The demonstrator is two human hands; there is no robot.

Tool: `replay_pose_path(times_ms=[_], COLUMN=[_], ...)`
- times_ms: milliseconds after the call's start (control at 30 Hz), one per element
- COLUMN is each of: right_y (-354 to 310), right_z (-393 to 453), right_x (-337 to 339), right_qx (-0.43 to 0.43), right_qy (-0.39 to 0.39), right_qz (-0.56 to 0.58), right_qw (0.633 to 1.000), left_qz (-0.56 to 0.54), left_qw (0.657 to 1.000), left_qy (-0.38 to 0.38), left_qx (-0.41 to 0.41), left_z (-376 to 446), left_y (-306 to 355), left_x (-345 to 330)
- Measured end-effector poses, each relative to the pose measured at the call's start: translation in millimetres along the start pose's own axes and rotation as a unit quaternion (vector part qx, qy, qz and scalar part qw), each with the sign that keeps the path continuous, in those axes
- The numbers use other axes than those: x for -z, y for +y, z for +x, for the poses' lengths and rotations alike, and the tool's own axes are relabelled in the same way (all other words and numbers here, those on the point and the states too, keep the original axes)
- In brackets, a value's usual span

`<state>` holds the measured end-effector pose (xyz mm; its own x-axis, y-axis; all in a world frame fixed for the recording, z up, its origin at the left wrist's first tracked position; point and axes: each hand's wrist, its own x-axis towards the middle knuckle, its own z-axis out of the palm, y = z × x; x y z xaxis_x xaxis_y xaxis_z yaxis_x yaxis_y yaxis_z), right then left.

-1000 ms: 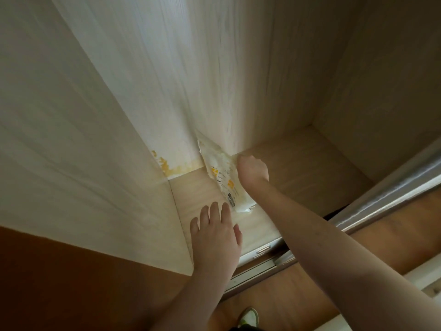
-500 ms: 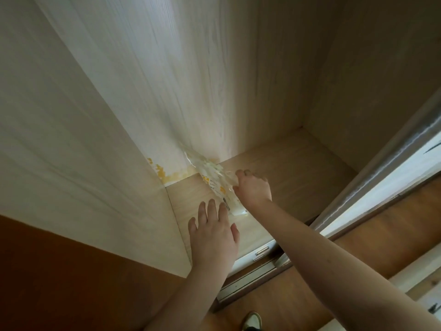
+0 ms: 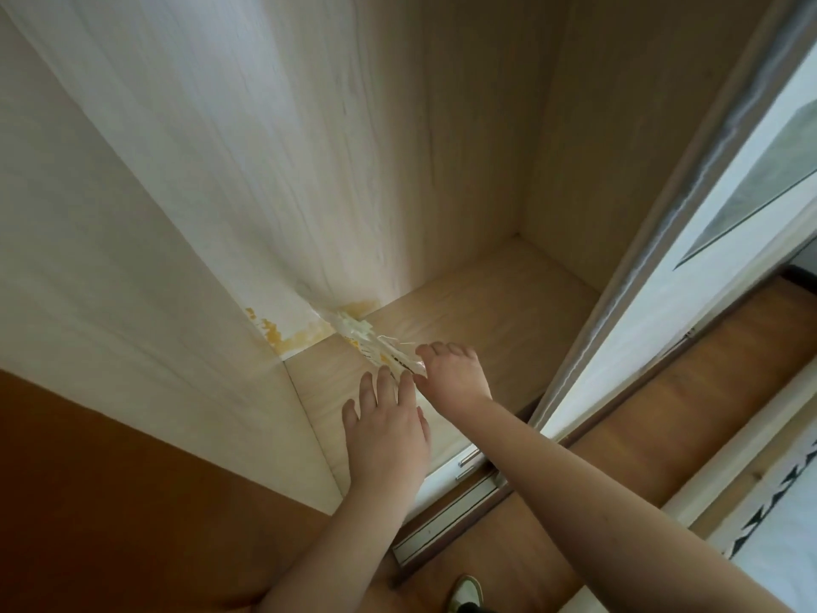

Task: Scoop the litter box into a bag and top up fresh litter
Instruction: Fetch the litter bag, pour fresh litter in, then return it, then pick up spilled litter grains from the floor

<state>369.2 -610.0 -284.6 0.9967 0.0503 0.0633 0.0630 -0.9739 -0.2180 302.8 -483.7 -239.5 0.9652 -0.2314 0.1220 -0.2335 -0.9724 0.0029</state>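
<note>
Early stage: at frame centre the right hand pinches a crumpled bag on the cupboard floor; the left hand lies flat, fingers straight. No litter box visible; scooping and topping up remain.

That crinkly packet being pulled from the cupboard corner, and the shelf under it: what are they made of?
The packet looks like thin glossy plastic film: it creases, catches light, and carries yellow print. The right hand pinches its edge; the left hand rests flat. The shelf looks like pale wood-grain laminate board, matte, though solid wood cannot be ruled out.
</note>
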Motion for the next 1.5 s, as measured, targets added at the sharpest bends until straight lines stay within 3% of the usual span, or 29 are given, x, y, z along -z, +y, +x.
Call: replay_pose_path(times_ms=[133,400,533,667,900,1033,1367,1500], right_y=[2.4,-0.9,-11.0,-39.6,-100.7,-133.8,-177.9,-199.5], right_z=[-15.3,-65.6,-105.7,-150.4,-247.3,-309.8,-465.6,-533.6], right_x=[6.6,26.9,28.0,26.2,18.0,25.4,62.6,65.8], right_qx=[-0.01,-0.053,-0.096,-0.148,-0.257,-0.3,-0.425,-0.476], right_qy=[0.079,0.014,0.014,0.065,0.09,0.095,0.133,0.153], right_qz=[0.003,-0.02,-0.04,-0.053,-0.065,-0.075,-0.119,-0.13], right_qw=[0.997,0.998,0.994,0.985,0.96,0.946,0.887,0.856], left_qz=[-0.006,0.025,-0.002,-0.04,-0.025,-0.031,-0.052,-0.06], left_qw=[0.999,0.987,0.981,0.975,0.945,0.928,0.872,0.826], left_qy=[-0.033,-0.14,-0.138,-0.078,-0.108,-0.088,-0.059,-0.084], left_qx=[-0.02,-0.079,-0.134,-0.205,-0.307,-0.36,-0.484,-0.553], left_z=[-5.5,-33.1,-53.3,-80.8,-148.9,-182.2,-282.7,-334.6], left_y=[0.8,0.6,-6.2,-23.5,-66.1,-76.5,-48.7,-34.8], left_x=[-2.3,-6.6,11.2,29.7,56.0,69.2,98.7,109.3])
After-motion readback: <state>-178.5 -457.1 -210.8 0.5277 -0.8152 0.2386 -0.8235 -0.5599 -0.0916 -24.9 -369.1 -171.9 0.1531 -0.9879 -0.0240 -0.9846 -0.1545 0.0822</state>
